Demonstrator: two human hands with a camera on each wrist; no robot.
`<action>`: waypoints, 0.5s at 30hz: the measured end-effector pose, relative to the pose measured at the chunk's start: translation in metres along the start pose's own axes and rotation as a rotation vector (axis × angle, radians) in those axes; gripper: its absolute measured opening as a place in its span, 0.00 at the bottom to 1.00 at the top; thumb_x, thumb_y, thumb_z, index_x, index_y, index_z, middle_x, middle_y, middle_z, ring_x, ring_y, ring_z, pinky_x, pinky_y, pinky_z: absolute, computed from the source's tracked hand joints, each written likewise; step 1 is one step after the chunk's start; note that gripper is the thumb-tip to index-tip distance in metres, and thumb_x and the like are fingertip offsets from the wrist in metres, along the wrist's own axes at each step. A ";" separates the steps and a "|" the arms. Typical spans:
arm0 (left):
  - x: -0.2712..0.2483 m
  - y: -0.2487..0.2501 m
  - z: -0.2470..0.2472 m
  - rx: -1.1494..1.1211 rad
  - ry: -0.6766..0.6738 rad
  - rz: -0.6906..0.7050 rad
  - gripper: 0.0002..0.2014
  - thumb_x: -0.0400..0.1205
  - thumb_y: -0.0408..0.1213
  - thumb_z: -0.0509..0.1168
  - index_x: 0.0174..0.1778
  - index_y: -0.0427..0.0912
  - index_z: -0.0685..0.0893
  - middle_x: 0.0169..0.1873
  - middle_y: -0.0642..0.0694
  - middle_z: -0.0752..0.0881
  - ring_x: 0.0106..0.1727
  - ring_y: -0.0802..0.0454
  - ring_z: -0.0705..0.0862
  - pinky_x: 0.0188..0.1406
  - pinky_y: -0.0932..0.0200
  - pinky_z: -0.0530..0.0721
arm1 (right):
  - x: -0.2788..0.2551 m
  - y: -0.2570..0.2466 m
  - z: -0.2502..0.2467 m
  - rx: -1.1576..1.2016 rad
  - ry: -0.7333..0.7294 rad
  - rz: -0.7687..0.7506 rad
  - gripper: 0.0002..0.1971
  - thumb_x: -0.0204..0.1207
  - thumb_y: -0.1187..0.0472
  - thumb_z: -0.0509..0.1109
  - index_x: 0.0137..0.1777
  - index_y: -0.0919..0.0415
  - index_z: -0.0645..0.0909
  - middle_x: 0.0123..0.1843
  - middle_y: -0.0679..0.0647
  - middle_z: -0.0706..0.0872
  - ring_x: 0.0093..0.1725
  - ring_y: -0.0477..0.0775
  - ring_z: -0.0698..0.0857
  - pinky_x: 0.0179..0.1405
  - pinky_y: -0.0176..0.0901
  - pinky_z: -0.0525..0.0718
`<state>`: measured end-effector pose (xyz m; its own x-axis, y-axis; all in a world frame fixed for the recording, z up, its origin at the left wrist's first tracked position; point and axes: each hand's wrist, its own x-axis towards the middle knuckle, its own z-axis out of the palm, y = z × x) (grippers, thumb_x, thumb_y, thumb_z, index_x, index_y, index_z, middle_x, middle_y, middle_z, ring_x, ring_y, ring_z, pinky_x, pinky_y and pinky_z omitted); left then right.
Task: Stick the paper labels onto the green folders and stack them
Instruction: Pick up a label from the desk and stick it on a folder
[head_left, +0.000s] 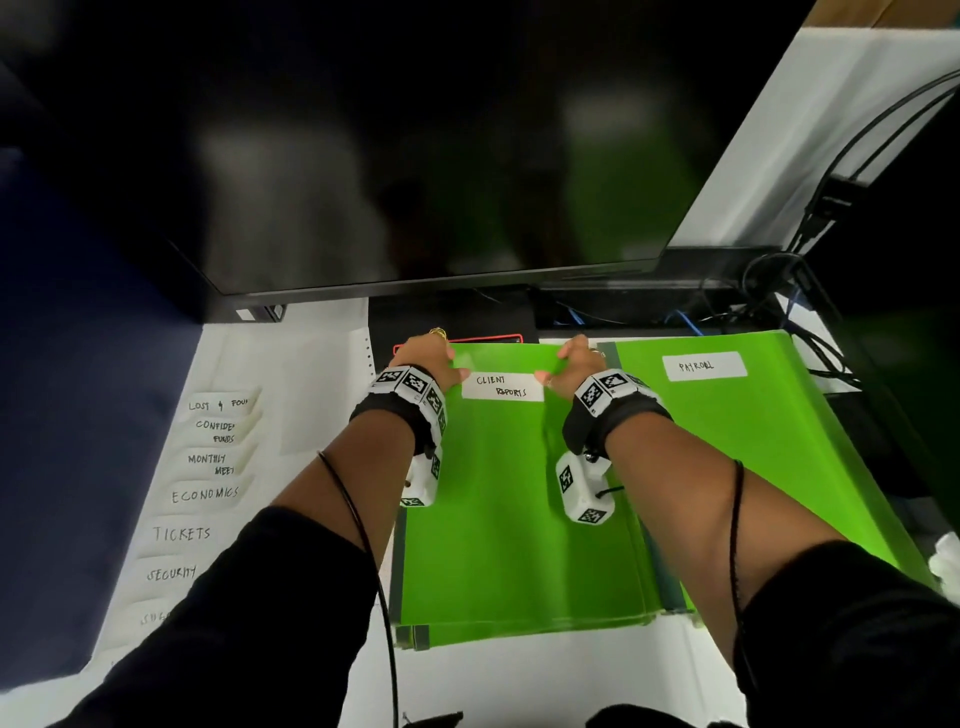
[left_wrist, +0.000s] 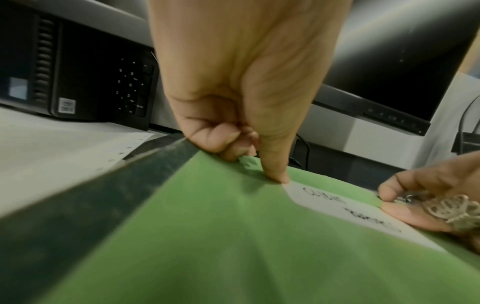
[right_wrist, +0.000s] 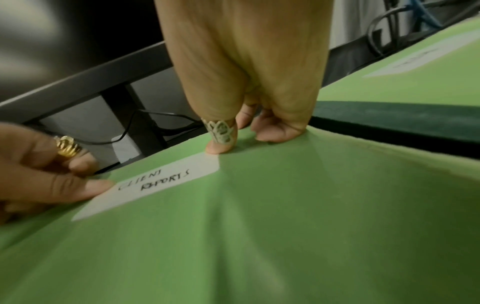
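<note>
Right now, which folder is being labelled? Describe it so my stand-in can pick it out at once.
Under the black monitor, two green folder piles lie side by side. It is the top folder of the left pile, between both forearms. Its white label reads CLIENT REPORTS, with a thumb at each end; its neighbour's reads PAYROLL.

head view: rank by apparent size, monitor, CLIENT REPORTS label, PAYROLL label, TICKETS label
1. monitor, by far the largest.
2. PAYROLL label and CLIENT REPORTS label, too alike to rank; thumbs cover the latter's ends.
3. TICKETS label, slightly smaller, though lens distortion makes this unsure.
</note>
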<state>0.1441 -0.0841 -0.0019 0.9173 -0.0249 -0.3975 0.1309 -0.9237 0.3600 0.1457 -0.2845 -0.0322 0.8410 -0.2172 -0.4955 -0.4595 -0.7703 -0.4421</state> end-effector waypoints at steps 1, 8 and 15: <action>0.001 -0.003 0.001 -0.018 -0.003 0.008 0.19 0.78 0.45 0.70 0.59 0.37 0.78 0.56 0.41 0.84 0.60 0.43 0.82 0.60 0.51 0.80 | 0.001 0.002 0.000 0.000 0.005 0.001 0.25 0.72 0.53 0.75 0.62 0.59 0.67 0.65 0.59 0.77 0.65 0.62 0.79 0.63 0.51 0.78; 0.000 -0.006 0.009 0.082 -0.042 0.077 0.23 0.77 0.45 0.71 0.65 0.41 0.75 0.66 0.39 0.74 0.67 0.42 0.76 0.68 0.47 0.77 | -0.004 0.009 -0.004 -0.052 -0.044 -0.037 0.34 0.66 0.57 0.80 0.67 0.59 0.65 0.62 0.57 0.74 0.66 0.62 0.77 0.64 0.49 0.76; 0.004 0.007 -0.002 0.206 -0.236 -0.010 0.43 0.68 0.61 0.73 0.74 0.41 0.70 0.71 0.40 0.69 0.72 0.41 0.71 0.69 0.44 0.76 | -0.011 0.008 -0.012 -0.030 -0.110 -0.008 0.40 0.67 0.58 0.80 0.73 0.60 0.60 0.71 0.60 0.70 0.70 0.61 0.73 0.67 0.46 0.71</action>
<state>0.1489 -0.0895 0.0007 0.8006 -0.0815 -0.5936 0.0380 -0.9818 0.1860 0.1365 -0.2953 -0.0218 0.8075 -0.1455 -0.5717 -0.4427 -0.7900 -0.4242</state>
